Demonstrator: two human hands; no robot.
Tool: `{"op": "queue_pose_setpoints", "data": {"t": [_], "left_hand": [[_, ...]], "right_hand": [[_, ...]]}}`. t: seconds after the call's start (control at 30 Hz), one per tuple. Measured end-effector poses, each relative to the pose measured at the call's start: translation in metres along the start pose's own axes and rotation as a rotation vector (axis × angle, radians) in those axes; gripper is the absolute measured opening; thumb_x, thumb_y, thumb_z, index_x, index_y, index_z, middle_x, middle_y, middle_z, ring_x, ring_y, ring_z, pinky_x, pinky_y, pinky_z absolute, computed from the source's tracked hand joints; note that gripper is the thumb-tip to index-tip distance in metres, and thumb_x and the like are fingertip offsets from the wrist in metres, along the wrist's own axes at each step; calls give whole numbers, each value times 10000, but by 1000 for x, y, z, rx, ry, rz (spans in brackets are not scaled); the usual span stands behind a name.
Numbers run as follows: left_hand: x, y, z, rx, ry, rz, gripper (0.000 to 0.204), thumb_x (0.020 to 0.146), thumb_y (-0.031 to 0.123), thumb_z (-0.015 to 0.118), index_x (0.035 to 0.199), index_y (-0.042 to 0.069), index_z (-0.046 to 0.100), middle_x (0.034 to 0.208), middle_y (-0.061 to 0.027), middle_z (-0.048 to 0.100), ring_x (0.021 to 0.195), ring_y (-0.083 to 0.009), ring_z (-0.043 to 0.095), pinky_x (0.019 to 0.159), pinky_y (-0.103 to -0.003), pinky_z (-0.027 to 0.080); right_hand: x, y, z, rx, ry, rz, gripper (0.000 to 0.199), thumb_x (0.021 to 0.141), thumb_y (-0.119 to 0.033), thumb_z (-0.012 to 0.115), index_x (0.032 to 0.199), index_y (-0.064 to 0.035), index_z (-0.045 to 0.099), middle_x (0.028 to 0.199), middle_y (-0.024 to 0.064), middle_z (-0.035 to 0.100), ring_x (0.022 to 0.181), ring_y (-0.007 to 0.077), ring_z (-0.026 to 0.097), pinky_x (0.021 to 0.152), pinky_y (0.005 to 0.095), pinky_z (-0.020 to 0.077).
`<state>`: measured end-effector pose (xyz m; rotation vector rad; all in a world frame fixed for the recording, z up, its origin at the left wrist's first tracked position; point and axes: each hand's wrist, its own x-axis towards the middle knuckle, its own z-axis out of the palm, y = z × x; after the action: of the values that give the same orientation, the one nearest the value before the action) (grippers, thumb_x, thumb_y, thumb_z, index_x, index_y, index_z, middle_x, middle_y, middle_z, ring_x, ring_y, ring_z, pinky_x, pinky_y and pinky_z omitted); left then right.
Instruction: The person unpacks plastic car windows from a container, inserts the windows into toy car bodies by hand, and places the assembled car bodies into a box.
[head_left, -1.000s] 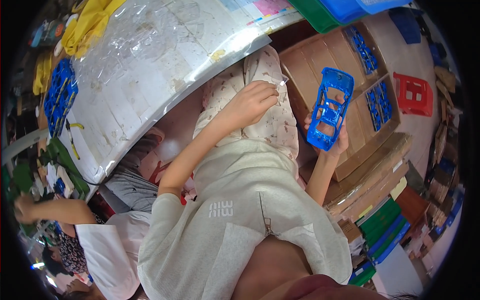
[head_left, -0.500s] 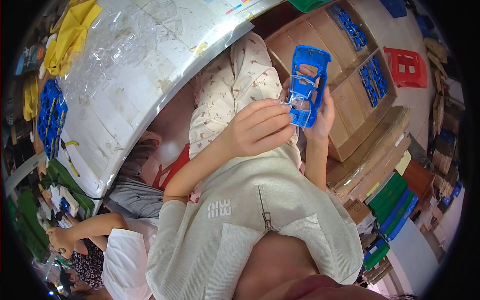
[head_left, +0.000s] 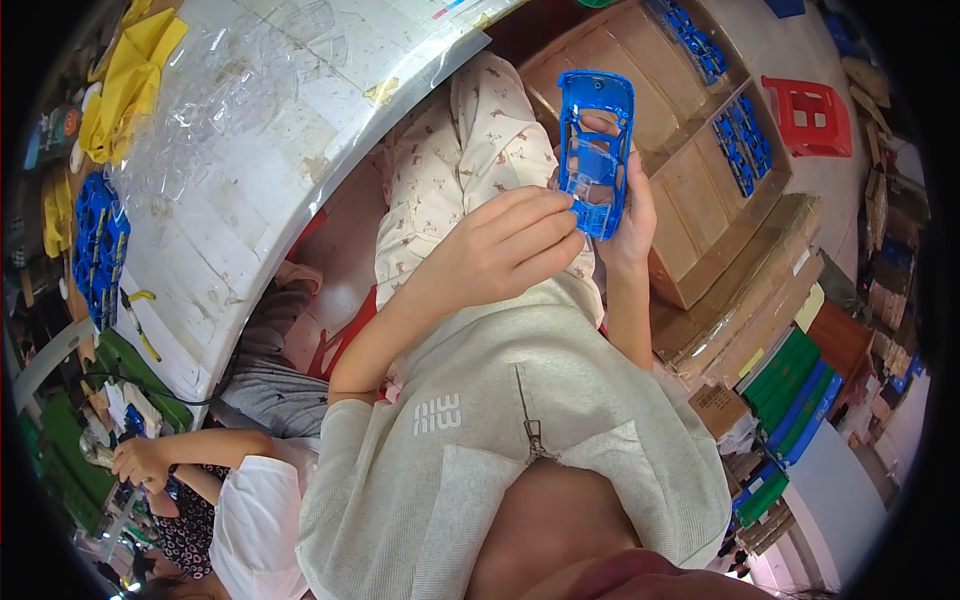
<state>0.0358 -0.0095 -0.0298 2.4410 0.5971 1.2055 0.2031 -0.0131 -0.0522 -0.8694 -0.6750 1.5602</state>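
Observation:
A blue toy car body shell point(head_left: 596, 90), with window openings, stands nearly on end above my lap. My right hand point(head_left: 636, 215) is closed around its right side, fingers behind it and partly hidden. My left hand point(head_left: 515, 245) pinches at the lower left of the shell. A clear plastic window piece point(head_left: 580, 186) lies against the shell's openings at those fingertips. How far it sits inside the shell I cannot tell.
On the white table point(head_left: 290, 190) at left lie loose clear plastic parts point(head_left: 235, 85), yellow cloth point(head_left: 130, 85), blue car shells point(head_left: 100, 245) and yellow-handled pliers point(head_left: 140, 325). At right is a cardboard box point(head_left: 690, 245) with blue shells, near a red stool point(head_left: 808, 115). A co-worker point(head_left: 255, 510) sits at lower left.
The shell has shifted slightly left and upward and turned its open inside more toward me. The clear piece now lies closer against it. Both hands keep their hold.

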Motion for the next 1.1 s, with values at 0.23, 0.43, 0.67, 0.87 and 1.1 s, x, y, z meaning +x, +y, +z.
{"op": "queue_pose_setpoints", "data": {"t": [0.23,0.43,0.67,0.87,1.1], "left_hand": [[2,-6,5,-64,66,-81,257,599,10,641,854,29,611,883,-87,599,884,-247,592,734,-358,489],[-1,-8,8,31,92,-53,226,627,58,632,849,25,610,850,-63,587,884,-215,587,741,-326,482],[-7,-4,16,270,31,-32,220,704,141,603,904,51,623,883,-45,589,958,-198,562,821,-351,439],[2,-5,3,229,-118,-201,270,693,275,655,878,83,615,1015,-44,578,1085,-216,484,922,-433,338],[13,-15,10,-100,477,-660,343,714,92,627,1001,-12,471,936,-141,495,892,-261,481,788,-352,376]], "right_hand": [[-2,5,6,-116,91,-37,481,925,-375,280,1251,-32,365,1085,134,545,927,184,563,804,310,466],[-4,2,11,-102,84,-32,435,933,-335,275,1223,-32,391,1082,97,543,915,151,560,806,291,460],[-2,4,21,-55,50,-21,383,911,-311,377,1174,-32,377,1030,65,523,904,100,520,792,225,418],[-2,6,27,-47,67,-10,391,914,-320,379,1188,-41,364,1051,72,513,934,109,505,806,229,407],[-7,3,42,-46,62,31,415,901,-357,408,1201,-78,342,993,87,530,810,133,570,669,272,515]]}}
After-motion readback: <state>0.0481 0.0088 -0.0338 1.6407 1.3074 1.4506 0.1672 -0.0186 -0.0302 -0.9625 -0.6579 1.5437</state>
